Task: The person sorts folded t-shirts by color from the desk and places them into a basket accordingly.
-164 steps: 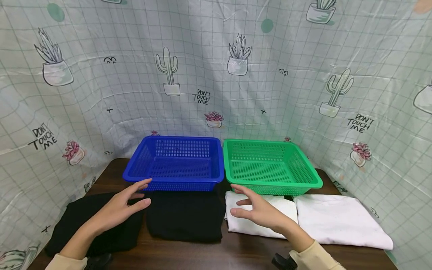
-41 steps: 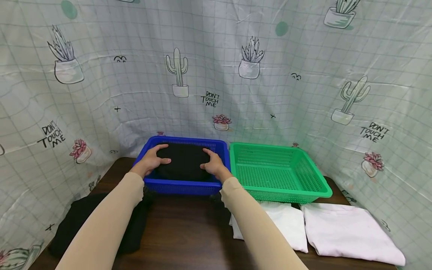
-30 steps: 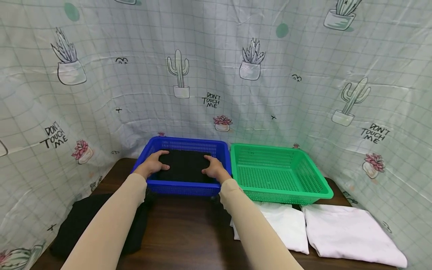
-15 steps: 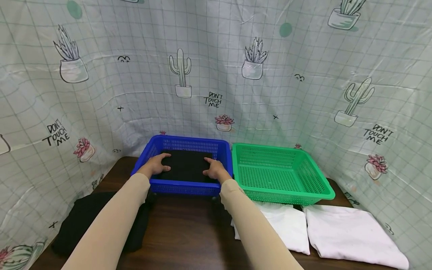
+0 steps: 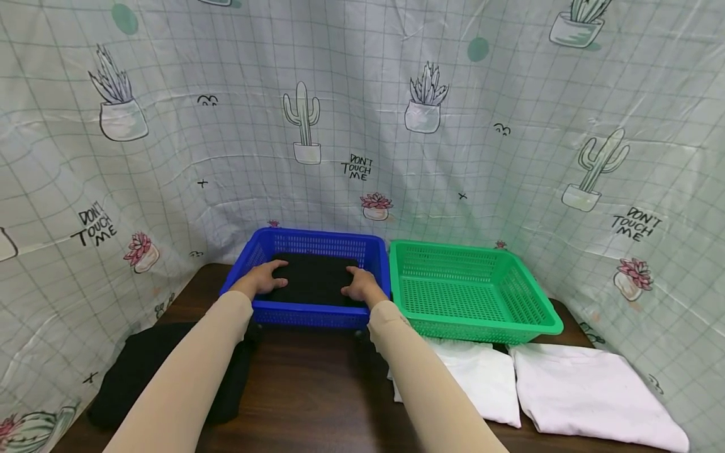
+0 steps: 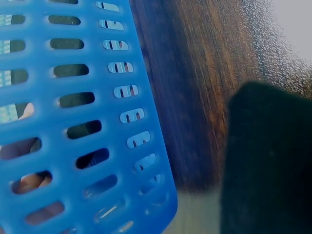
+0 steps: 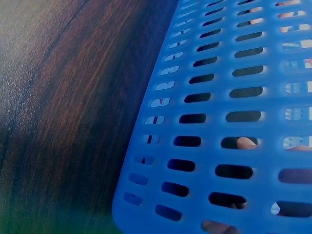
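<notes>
A folded black cloth [image 5: 317,280], perhaps a garment, lies flat inside the blue basket [image 5: 317,316]. At its left side is my left hand [image 5: 262,278], with the index finger and thumb spread and touching the cloth's edge. My right hand [image 5: 362,284] is placed the same way at the right edge. The other fingers are mostly hidden in the basket in the head view. Through the slots of the blue basket wall [image 7: 219,105], the right wrist view shows bits of fingers; the left wrist view shows skin behind the basket wall [image 6: 58,112] too.
A green basket [image 5: 481,327] stands just right of the blue one. Another folded black cloth [image 5: 136,365] lies at left, partly behind my left sleeve. Two white folded cloths, a nearer-middle one [image 5: 481,377] and a right one [image 5: 595,390], lie on the dark wooden table [image 5: 311,390].
The black cloth from the middle of the table has moved into the blue basket, carried between both hands. It then lowered and flattened there. Over the last half second hands and cloth barely move.
</notes>
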`<action>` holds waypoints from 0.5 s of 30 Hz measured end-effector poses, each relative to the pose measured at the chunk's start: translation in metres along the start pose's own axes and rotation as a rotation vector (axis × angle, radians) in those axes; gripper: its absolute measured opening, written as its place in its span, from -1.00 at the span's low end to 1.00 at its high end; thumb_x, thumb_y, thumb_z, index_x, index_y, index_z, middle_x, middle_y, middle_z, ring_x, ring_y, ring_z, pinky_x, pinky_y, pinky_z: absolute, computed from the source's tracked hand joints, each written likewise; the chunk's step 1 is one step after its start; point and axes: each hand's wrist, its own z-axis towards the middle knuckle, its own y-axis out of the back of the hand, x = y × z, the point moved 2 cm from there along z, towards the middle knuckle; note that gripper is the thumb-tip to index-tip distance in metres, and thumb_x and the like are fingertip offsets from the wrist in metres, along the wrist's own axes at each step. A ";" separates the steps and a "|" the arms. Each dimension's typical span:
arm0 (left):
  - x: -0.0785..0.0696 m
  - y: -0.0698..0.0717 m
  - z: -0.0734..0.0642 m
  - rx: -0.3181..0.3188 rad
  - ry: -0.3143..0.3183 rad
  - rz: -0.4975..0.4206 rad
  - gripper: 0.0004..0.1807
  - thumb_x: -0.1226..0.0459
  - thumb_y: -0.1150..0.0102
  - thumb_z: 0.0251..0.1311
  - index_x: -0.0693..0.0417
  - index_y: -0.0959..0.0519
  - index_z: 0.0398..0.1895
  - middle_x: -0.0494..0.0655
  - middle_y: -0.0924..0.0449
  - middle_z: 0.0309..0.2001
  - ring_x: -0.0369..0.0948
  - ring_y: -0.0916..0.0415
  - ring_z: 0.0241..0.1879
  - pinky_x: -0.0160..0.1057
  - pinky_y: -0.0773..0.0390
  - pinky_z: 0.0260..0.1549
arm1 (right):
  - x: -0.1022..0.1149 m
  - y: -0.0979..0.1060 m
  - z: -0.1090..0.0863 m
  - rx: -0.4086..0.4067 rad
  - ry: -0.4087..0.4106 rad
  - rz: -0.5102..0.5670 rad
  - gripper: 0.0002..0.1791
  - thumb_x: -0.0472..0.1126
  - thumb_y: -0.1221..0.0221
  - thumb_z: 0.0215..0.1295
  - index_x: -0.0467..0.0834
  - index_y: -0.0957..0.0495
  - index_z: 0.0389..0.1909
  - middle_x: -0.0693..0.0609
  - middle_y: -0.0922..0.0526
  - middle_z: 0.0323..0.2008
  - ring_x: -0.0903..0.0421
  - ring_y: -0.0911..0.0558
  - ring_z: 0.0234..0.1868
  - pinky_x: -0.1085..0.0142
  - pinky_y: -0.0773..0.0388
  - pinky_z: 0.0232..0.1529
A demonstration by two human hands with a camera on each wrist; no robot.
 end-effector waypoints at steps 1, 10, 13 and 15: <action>0.000 0.000 0.000 0.000 -0.001 0.002 -0.33 0.20 -0.05 0.65 0.21 -0.14 0.68 0.45 -0.03 0.62 0.43 0.10 0.60 0.39 -0.05 0.52 | 0.000 0.000 0.000 -0.006 0.000 0.004 -0.27 -0.24 -0.28 0.52 -0.14 -0.28 0.63 -0.23 -0.32 0.58 -0.21 -0.30 0.59 -0.09 -0.33 0.52; 0.000 0.003 0.000 0.047 0.049 0.022 -0.34 0.18 0.02 0.67 0.21 -0.12 0.69 0.43 0.01 0.64 0.40 0.11 0.62 0.37 -0.06 0.53 | -0.003 -0.001 0.002 0.030 -0.047 0.122 -0.24 -0.25 -0.32 0.46 -0.14 -0.29 0.62 -0.26 -0.32 0.57 -0.24 -0.37 0.53 -0.12 -0.43 0.44; -0.001 0.004 0.000 0.075 0.052 -0.002 -0.32 0.18 0.02 0.68 0.21 -0.09 0.70 0.43 0.05 0.65 0.40 0.12 0.62 0.35 -0.08 0.53 | -0.004 0.001 0.002 0.070 -0.076 0.164 -0.22 -0.27 -0.32 0.46 -0.13 -0.26 0.64 -0.24 -0.28 0.59 -0.24 -0.38 0.52 -0.13 -0.46 0.41; -0.002 0.006 -0.001 0.096 0.050 -0.035 -0.31 0.17 0.02 0.68 0.21 -0.06 0.71 0.43 0.10 0.66 0.38 0.13 0.63 0.34 -0.08 0.53 | -0.003 0.004 0.003 0.094 -0.091 0.189 -0.20 -0.28 -0.31 0.47 -0.13 -0.22 0.65 -0.24 -0.26 0.60 -0.24 -0.38 0.52 -0.14 -0.46 0.41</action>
